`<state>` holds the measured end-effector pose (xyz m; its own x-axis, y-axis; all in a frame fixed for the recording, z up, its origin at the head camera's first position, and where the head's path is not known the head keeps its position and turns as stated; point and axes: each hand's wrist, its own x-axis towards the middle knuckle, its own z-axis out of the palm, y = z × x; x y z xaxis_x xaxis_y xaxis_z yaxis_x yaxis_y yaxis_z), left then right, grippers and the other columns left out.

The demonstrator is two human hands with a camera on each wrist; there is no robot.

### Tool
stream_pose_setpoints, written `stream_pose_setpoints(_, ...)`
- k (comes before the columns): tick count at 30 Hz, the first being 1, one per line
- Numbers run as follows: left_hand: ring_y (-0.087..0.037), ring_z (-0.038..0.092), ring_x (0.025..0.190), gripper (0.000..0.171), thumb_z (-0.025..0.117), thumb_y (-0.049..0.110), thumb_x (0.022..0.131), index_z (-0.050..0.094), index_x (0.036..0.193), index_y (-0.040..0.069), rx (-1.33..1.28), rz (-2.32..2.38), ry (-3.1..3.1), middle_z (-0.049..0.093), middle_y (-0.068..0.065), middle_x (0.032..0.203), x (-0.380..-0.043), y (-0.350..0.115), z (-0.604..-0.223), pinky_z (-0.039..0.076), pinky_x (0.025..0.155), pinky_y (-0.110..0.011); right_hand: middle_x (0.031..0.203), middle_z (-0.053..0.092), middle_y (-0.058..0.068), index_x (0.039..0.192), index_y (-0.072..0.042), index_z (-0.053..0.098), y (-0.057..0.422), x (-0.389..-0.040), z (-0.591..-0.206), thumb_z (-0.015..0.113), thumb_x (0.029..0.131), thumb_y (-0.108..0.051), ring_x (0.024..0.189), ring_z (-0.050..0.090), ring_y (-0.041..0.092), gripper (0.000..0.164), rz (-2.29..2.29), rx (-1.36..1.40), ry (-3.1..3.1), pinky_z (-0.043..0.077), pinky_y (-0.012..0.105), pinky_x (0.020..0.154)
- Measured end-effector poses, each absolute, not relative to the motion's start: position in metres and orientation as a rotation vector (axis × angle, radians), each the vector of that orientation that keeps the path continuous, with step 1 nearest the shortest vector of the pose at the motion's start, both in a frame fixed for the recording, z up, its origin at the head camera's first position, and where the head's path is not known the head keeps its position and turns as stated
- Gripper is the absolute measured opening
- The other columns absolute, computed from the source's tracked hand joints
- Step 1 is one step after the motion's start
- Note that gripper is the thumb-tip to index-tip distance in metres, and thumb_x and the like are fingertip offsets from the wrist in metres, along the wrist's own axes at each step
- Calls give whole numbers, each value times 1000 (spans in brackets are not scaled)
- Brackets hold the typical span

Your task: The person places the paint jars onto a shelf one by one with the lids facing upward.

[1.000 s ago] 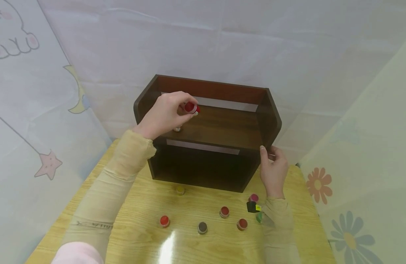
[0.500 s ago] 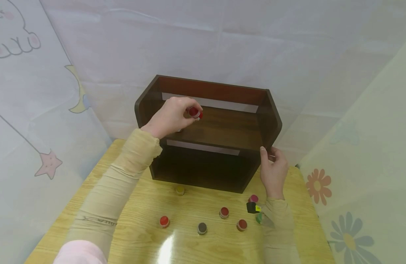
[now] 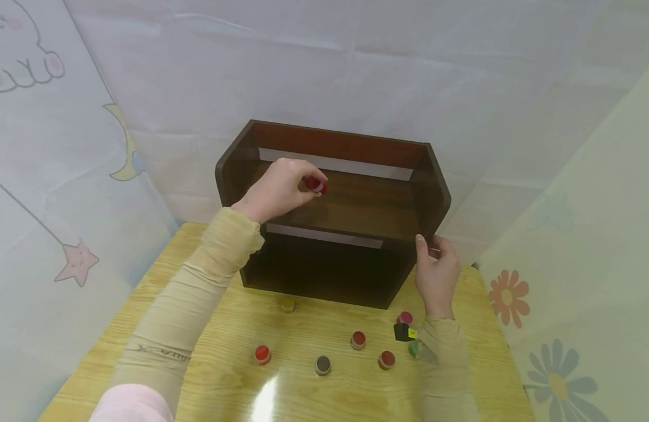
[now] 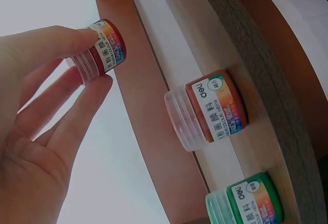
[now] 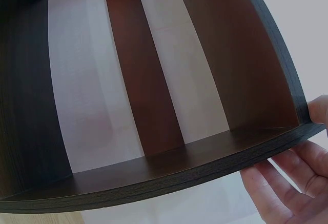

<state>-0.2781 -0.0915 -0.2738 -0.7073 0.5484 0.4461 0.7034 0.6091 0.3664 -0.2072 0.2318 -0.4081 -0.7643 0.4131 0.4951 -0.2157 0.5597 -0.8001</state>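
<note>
My left hand (image 3: 282, 186) pinches a small paint jar (image 4: 110, 44) with red paint and a clear lid between thumb and fingers. It holds the jar above the upper board of a dark brown two-tier shelf (image 3: 374, 202), left of the middle. In the left wrist view, an orange-brown paint jar (image 4: 218, 111) and a green paint jar (image 4: 256, 198) stand on that board; the hand hides them from the head view. At the shelf's right side, my right hand (image 3: 437, 272) grips the side panel near the upper board's front corner, thumb on one face and fingers on the other.
Several paint jars stand on the wooden table (image 3: 224, 328) before the shelf: yellow (image 3: 288, 304), bright red (image 3: 262, 354), dark grey (image 3: 323, 365), and others towards the right. Behind the shelf hangs a pale cloth wall (image 3: 324, 70), with printed walls on both sides.
My left hand has moved slightly right and nearer to me with the red paint jar, now covering the jar seen on the board before. The right hand keeps its grip in place.
</note>
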Motion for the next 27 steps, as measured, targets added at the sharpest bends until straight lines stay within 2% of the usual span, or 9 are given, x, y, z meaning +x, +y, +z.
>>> stream_pose_setpoints(7,-12,67,88,23,79,9,90,73,112,5,-997,-773,-2627,73,-1,97,-279,-86,-277,53,81,-24,104,67,21,110,8,70,232,-207,-408,66,100,-27,90,67,34,36,1221,-160,-2121,45,21,75)
stream_pose_setpoints(14,-12,66,87,21,79,10,90,75,110,4,-1003,-768,-2670,73,-1,97,-280,-83,-281,54,80,-25,103,68,21,110,8,70,232,-208,-409,67,100,-26,89,67,33,36,1214,-149,-2109,45,22,74)
stream_pose_setpoints(27,-15,66,90,26,80,14,90,75,114,3,-978,-691,-2782,72,-5,103,-280,-76,-286,55,82,-28,104,68,21,111,8,70,232,-208,-410,67,100,-27,90,67,34,37,1204,-143,-2117,45,22,75)
